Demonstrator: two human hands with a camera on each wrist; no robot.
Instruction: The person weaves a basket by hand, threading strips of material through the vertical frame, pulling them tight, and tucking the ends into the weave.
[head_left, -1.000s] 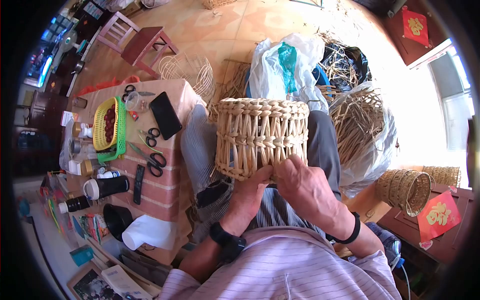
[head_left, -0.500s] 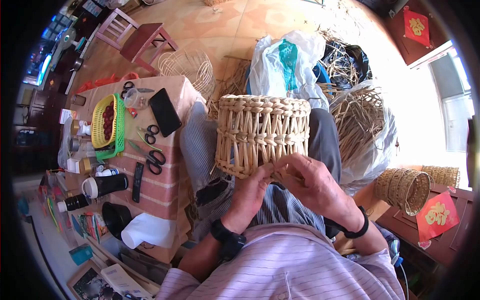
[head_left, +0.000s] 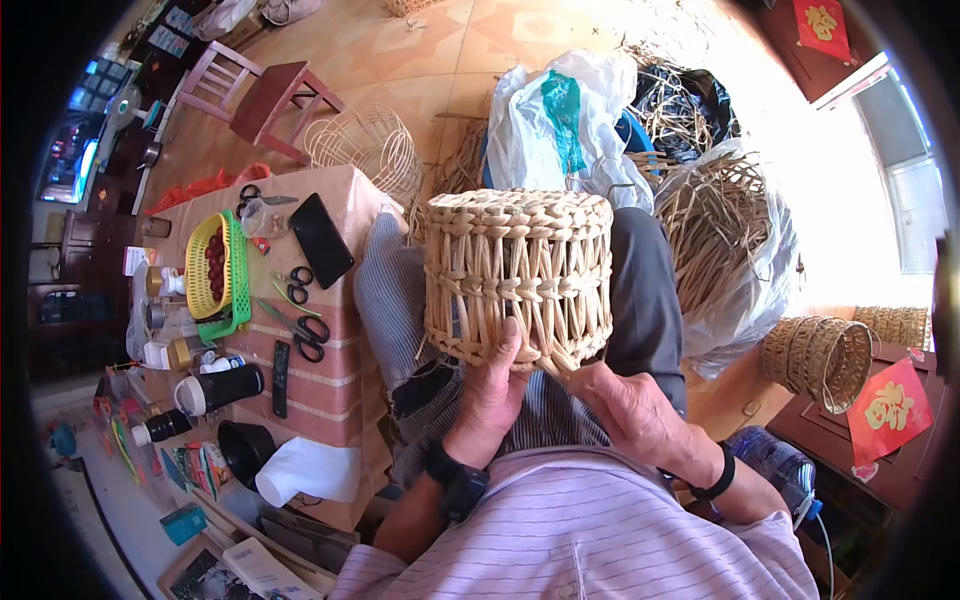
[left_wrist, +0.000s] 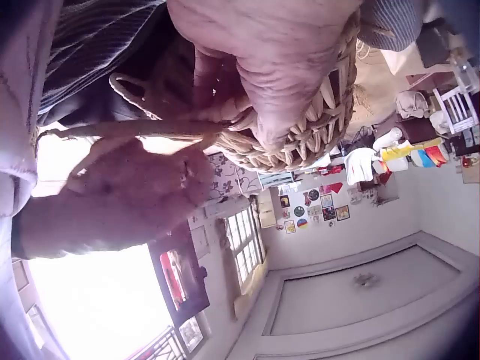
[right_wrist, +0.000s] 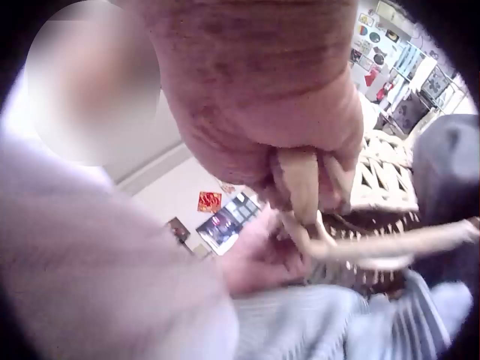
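A woven straw basket (head_left: 520, 265) with openwork sides sits across the person's lap, its closed, braided end uppermost. The left hand (head_left: 490, 393) grips its near lower edge, thumb up against the outer wall and fingers underneath. Just to the right, the right hand (head_left: 640, 412) pinches a straw strand (head_left: 556, 362) at the same edge. In the left wrist view the strand (left_wrist: 142, 129) stretches from the braided rim toward the right hand (left_wrist: 124, 199). From the right wrist, a pale strand (right_wrist: 301, 184) shows between the right hand's fingers.
To the left, a cloth-covered table holds scissors (head_left: 310, 338), a phone (head_left: 321, 240), a remote (head_left: 281, 378) and a yellow basket (head_left: 208, 262). Plastic bags of dry straw (head_left: 725, 235) stand ahead and right. Finished baskets (head_left: 818, 362) lie at right; an unfinished frame (head_left: 365, 150) is on the floor.
The hands were close together at the basket's lower edge. The right hand has moved right and down with the strand, while the left thumb now lies up on the basket wall. The basket's top tilted into view.
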